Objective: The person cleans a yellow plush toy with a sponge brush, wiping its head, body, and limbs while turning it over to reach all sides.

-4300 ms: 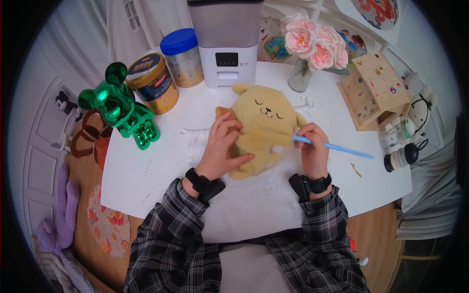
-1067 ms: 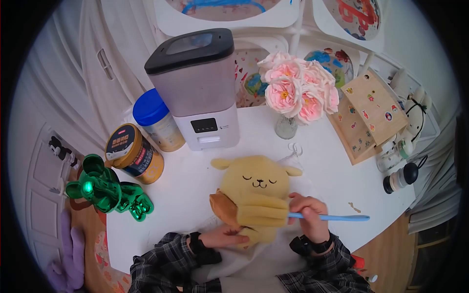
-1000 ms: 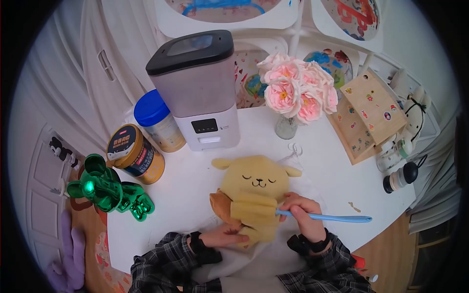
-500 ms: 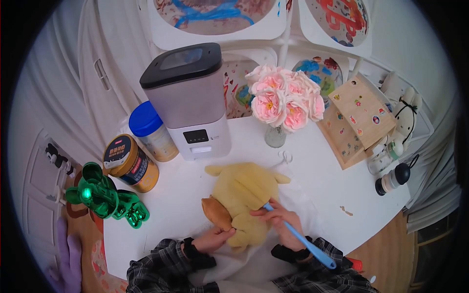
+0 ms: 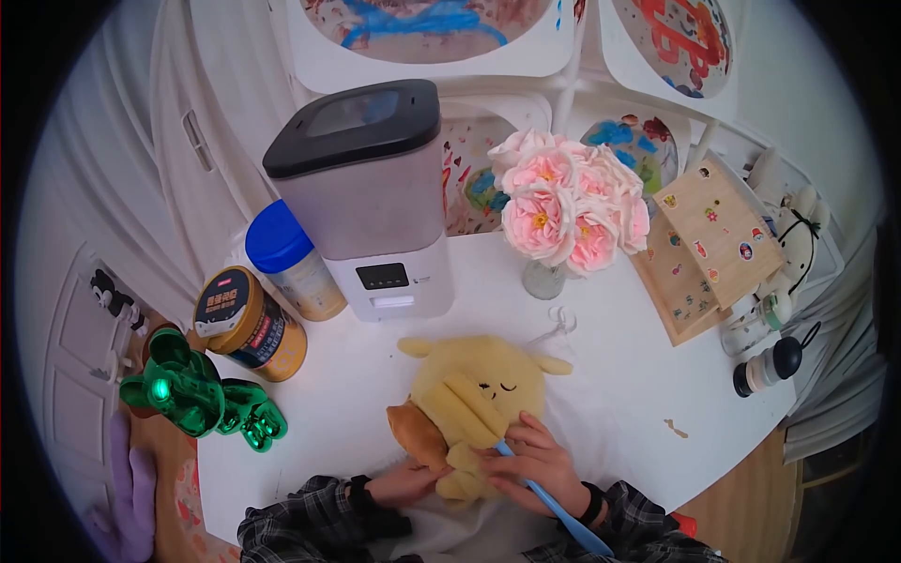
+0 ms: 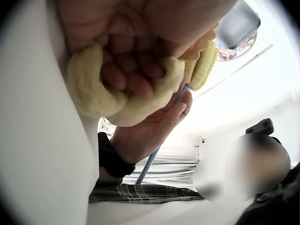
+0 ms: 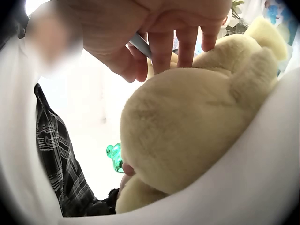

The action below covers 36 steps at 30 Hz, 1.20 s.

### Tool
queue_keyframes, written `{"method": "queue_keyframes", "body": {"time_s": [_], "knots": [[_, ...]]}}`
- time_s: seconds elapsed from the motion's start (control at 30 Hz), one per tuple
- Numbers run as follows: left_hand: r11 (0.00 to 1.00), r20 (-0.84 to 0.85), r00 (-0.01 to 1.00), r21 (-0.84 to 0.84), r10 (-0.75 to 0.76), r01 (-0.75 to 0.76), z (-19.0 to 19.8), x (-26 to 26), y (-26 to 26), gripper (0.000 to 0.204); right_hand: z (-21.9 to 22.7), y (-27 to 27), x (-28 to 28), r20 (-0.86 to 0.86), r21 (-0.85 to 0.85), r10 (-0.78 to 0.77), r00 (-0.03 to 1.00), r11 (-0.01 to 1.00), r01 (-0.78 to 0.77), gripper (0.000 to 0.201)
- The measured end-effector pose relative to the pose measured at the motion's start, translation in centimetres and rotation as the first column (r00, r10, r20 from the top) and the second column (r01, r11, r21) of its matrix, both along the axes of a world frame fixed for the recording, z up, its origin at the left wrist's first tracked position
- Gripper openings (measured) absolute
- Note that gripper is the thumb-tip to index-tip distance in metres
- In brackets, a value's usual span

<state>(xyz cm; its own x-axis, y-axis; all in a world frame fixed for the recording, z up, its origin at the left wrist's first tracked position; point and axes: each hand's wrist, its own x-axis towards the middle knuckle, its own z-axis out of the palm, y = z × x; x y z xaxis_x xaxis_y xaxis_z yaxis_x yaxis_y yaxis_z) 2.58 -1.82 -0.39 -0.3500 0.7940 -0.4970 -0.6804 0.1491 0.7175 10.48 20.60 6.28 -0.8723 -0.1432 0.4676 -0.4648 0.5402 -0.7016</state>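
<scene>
A pale yellow plush toy (image 5: 526,375) with closed stitched eyes lies on white cloth, a brown pouch-like piece (image 5: 418,436) at its side. My left hand (image 5: 408,481) grips its lower end; the left wrist view shows the fingers curled into a soft yellow leg (image 6: 150,101). A brush with a ridged yellow head (image 5: 465,408) and blue handle (image 5: 572,525) slants across the toy's front, covering part of the face. With my right hand (image 5: 544,464) I hold the handle near the head, the other fingers touching the plush (image 7: 183,126) in the right wrist view.
Behind the toy stand a tall dispenser (image 5: 380,206) and a vase of pink roses (image 5: 572,206). Two tubs, one gold (image 5: 258,324) and one blue-lidded (image 5: 296,263), and a shiny green bear (image 5: 197,394) are left. A wooden house (image 5: 713,244) and black-capped bottle (image 5: 770,361) stand right.
The brush has turned from level to slanted, its handle now pointing down toward the sleeve, and its head has moved up onto the face. The left hand keeps to the toy's lower end.
</scene>
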Motion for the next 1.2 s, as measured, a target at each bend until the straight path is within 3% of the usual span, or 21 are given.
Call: {"method": "queue_keyframes", "body": {"time_s": [0.03,0.13,0.23,0.43,0.53,0.63,0.73,0.83,1.03,1.1,1.17,1.2], "knots": [[0.987,0.008,0.999,0.153,0.052,-0.053,-0.1,0.2,0.1,0.040,-0.1,0.0,0.0,0.001,-0.002,-0.004,1.000,1.000,0.004,0.026],[0.999,-0.041,0.999,0.034,0.036,-0.034,-0.4,0.3,-0.1,0.039,-0.2,0.1,-0.1,0.003,0.013,-0.010,1.000,1.000,0.010,0.024],[0.996,-0.218,0.973,-0.052,-0.077,0.067,1.7,0.0,0.3,0.039,-0.3,0.0,-0.1,-0.008,0.028,-0.027,1.000,0.999,0.027,0.028],[0.990,-0.261,0.965,0.133,-0.003,0.039,0.2,0.6,0.4,0.044,0.1,-0.2,-0.2,-0.063,0.034,-0.044,0.997,0.998,0.046,0.028],[0.994,-0.323,0.942,0.039,-0.086,0.104,1.9,0.8,0.9,0.046,0.1,-0.3,-0.2,-0.065,0.032,-0.043,0.997,0.998,0.045,0.026],[0.933,-0.445,0.824,-0.247,-0.350,0.263,0.9,0.3,0.6,0.047,0.1,-0.3,0.0,-0.063,0.027,-0.035,0.997,0.999,0.037,0.026],[0.999,-0.481,0.876,-0.031,-0.047,0.036,1.1,1.3,0.9,0.039,0.2,-0.4,0.0,-0.059,0.010,-0.036,0.998,0.999,0.037,0.027],[0.998,-0.260,0.966,-0.067,-0.010,-0.008,0.8,1.1,0.7,0.040,-0.2,-0.5,-0.1,-0.068,-0.008,-0.032,0.997,0.999,0.031,0.029],[0.993,-0.003,0.994,0.049,0.108,-0.107,0.6,0.6,0.6,0.045,-0.3,-0.3,0.0,-0.043,-0.030,-0.022,0.999,0.999,0.020,0.031],[1.000,-0.175,0.985,-0.002,-0.005,0.005,2.4,0.2,0.8,0.045,-0.3,-0.4,0.2,-0.044,-0.035,-0.035,0.998,0.999,0.033,0.031],[0.972,0.159,0.983,0.202,0.089,-0.121,1.1,0.0,0.8,0.047,-0.4,-0.4,0.3,-0.050,-0.047,-0.042,0.998,0.998,0.039,0.031],[0.973,0.128,0.989,0.207,0.078,-0.103,1.0,0.1,0.8,0.047,-0.4,-0.5,0.3,-0.055,-0.054,-0.043,0.998,0.998,0.040,0.030]]}}
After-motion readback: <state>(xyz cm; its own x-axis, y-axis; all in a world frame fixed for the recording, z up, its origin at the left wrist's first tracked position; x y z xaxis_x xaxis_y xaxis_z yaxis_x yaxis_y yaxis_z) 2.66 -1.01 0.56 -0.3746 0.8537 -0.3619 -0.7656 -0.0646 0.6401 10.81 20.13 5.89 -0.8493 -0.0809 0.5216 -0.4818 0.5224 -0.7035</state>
